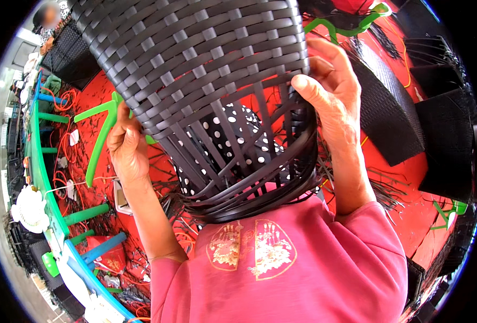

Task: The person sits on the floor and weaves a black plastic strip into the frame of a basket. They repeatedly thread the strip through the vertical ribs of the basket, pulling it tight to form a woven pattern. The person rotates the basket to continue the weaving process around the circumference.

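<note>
I'm holding a half-woven black wicker panel (195,59) up over my lap, w/ loose black strips (249,177) hanging below the woven part. My left hand (126,148) is gripping its left edge; my right hand (330,91) is closing on the right edge, thumb pressing a strip. Green frames (101,145) are lying on the red floor (411,215) nearby.

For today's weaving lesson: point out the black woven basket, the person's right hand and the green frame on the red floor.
black woven basket (195,48), head view, on its finished weave.
right hand (330,91), head view, on the palm.
green frame (99,140), head view, on its long bar.
</note>
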The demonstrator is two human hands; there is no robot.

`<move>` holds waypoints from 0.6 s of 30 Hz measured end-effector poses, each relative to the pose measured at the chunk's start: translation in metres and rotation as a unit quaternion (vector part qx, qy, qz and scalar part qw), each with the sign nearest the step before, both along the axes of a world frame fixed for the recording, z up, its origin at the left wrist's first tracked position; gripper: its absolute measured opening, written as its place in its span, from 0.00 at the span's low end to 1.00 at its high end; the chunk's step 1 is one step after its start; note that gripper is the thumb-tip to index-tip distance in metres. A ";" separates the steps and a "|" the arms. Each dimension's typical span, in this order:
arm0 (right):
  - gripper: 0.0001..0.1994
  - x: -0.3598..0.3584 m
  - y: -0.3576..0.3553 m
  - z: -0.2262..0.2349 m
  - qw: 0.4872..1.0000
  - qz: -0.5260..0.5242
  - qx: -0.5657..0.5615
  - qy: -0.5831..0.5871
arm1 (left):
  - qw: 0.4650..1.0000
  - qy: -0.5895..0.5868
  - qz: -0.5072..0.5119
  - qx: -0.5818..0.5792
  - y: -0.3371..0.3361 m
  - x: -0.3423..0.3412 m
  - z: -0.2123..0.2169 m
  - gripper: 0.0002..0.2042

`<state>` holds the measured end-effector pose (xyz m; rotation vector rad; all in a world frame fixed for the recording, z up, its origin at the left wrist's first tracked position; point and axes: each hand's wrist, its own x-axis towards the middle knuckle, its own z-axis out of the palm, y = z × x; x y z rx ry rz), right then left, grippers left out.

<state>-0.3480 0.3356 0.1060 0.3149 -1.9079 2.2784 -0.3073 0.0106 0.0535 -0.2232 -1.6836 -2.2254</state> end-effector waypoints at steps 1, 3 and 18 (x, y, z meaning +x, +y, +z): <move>0.37 -0.001 -0.002 0.000 0.998 -0.027 0.053 0.024 | 1.000 0.009 0.009 -0.003 -0.001 -0.002 -0.003 0.12; 0.38 -0.009 -0.002 -0.007 0.975 -0.094 0.180 0.092 | 0.999 0.027 0.024 -0.008 -0.005 -0.006 -0.013 0.11; 0.47 -0.016 -0.015 0.016 0.795 -0.274 0.387 0.378 | 0.997 0.042 0.055 0.047 0.018 -0.020 -0.023 0.09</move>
